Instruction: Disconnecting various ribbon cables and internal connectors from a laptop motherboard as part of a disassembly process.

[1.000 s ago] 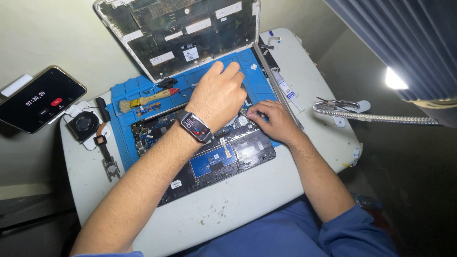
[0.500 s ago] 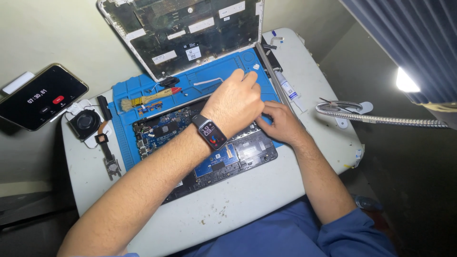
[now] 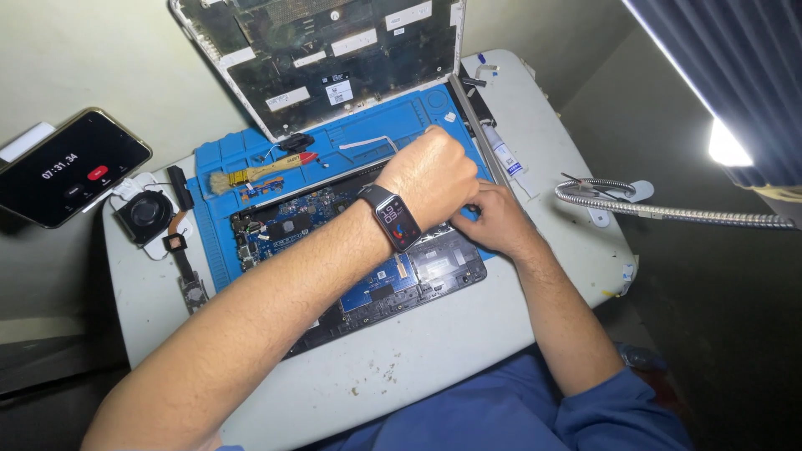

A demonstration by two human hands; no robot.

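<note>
I am reaching my left hand (image 3: 428, 174) across the opened laptop base (image 3: 351, 259), the one with its circuit boards bared, and it is hovering over the base's far right corner with the fingers curled under. From above I cannot tell whether they are pinching anything. A smartwatch (image 3: 393, 219) is sitting on that wrist, face up. My right hand (image 3: 493, 221) is resting just beside the left one, pressed onto the base's right edge, fingers bunched tight; what they are closing on is hidden beneath my left hand.

The laptop base is lying on a blue work mat (image 3: 251, 154) in the middle of the white table (image 3: 434, 351). Beyond the base, the detached laptop cover (image 3: 330, 54) is leaning inside-up. Left of the base, on the mat, a small brush (image 3: 251, 175) with a pale handle is lying. Further left of the base, off the mat, a small round fan (image 3: 146, 213) is sitting, and past it a phone (image 3: 71, 165) with a lit screen. To the right of the base a white tube (image 3: 505, 157) is lying on the table, with a flexible metal lamp arm (image 3: 668, 213) stretching beyond it.
</note>
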